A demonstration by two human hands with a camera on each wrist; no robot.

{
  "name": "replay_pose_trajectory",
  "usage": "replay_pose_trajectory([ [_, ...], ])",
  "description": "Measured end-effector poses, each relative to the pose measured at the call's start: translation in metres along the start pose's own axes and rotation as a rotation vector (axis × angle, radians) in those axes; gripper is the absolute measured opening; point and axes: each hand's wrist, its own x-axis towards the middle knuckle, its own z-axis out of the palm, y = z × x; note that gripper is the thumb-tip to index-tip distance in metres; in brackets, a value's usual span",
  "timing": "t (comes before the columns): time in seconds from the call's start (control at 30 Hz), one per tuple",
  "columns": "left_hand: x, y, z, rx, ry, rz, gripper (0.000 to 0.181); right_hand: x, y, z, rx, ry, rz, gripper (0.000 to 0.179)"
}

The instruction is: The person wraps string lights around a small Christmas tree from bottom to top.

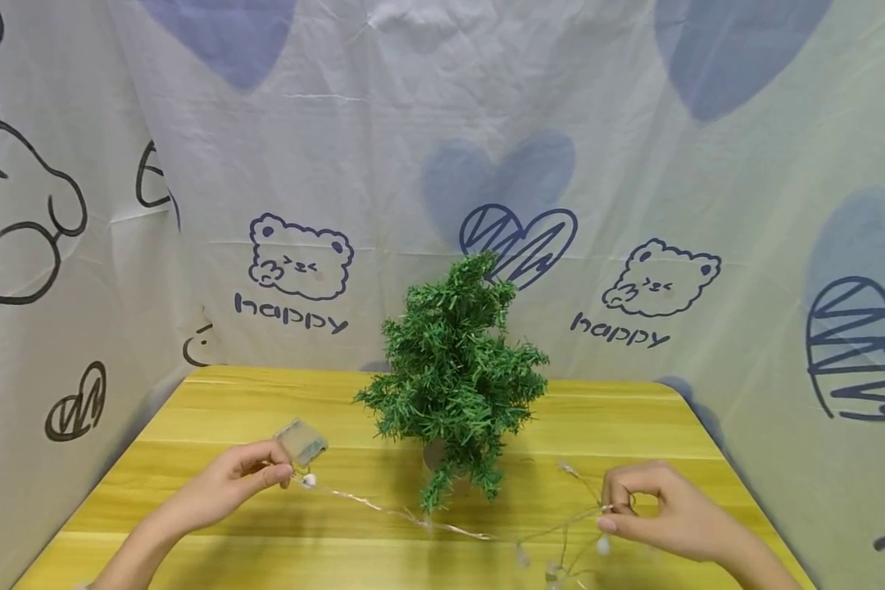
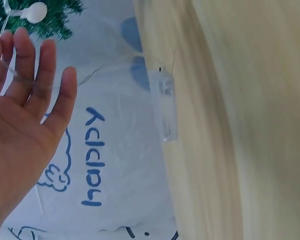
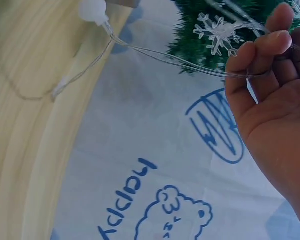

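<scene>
A string of fairy lights (image 1: pixel 369 501) stretches between the two hands in front of a small green artificial pine tree (image 1: pixel 457 369). The left hand (image 1: pixel 229 483) pinches the wire near its left end, beside a white ball bulb (image 1: pixel 309 480). From there the thin wire runs to a clear battery box (image 2: pixel 163 106) behind that hand. At the right, thumb and fingers of the right hand (image 1: pixel 667 508) grip the strand, and loose loops with bulbs hang beneath. The right wrist view shows a clear snowflake light (image 3: pixel 218 34) near the fingertips and a white ball bulb (image 3: pixel 92 11).
The tree stands on a brown base (image 1: pixel 433 453) at the middle of a yellow wood-grain table (image 1: pixel 265 393). White cloth (image 1: pixel 383 180) printed with hearts and bears hangs behind the table and along both sides.
</scene>
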Motion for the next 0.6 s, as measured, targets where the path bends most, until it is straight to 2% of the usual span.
replay_pose_trajectory([
  [0.17, -0.003, 0.003, -0.011, -0.039, -0.079, 0.019, 0.019, 0.003, -0.005, 0.0, 0.031, 0.006, -0.122, 0.039],
  [0.43, -0.007, 0.008, -0.026, -0.13, -0.1, 0.071, 0.026, 0.009, -0.013, -0.003, 0.026, 0.009, -0.268, 0.043],
  [0.6, -0.008, 0.006, -0.032, -0.124, -0.099, 0.072, 0.027, 0.013, -0.018, -0.003, 0.017, -0.008, -0.329, 0.042],
])
